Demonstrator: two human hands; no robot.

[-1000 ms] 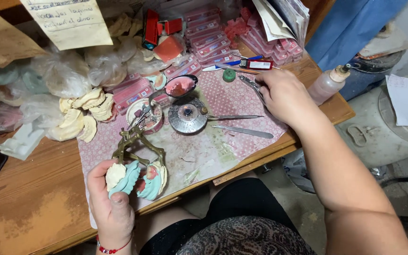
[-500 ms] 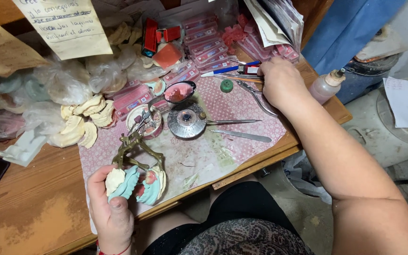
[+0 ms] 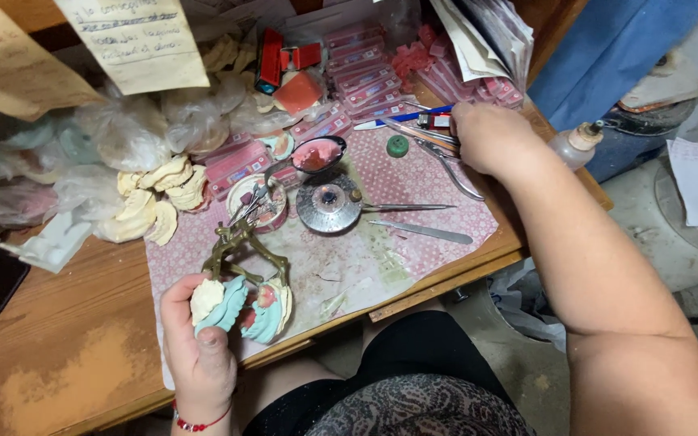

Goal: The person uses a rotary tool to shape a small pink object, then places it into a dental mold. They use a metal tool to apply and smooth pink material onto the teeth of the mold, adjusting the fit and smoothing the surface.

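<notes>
Even, soft indoor light w/ a warm tint; no hard beams. Brown wooden desk point(image 3: 66, 323) is well lit at its front left corner, where the grain reads clearly. Shadows are faint: a soft one under the right forearm at the desk's right edge, a darker patch below the front edge. Small glare on the round shiny metal lid point(image 3: 329, 202) mid-desk and on the clear crumpled plastic bags point(image 3: 123, 137) toward the back left. Focus is decent at centre; paper notes at the top left look soft. Wide-angle lens bends the desk edges slightly; floor area far right is washed out, pale.
</notes>
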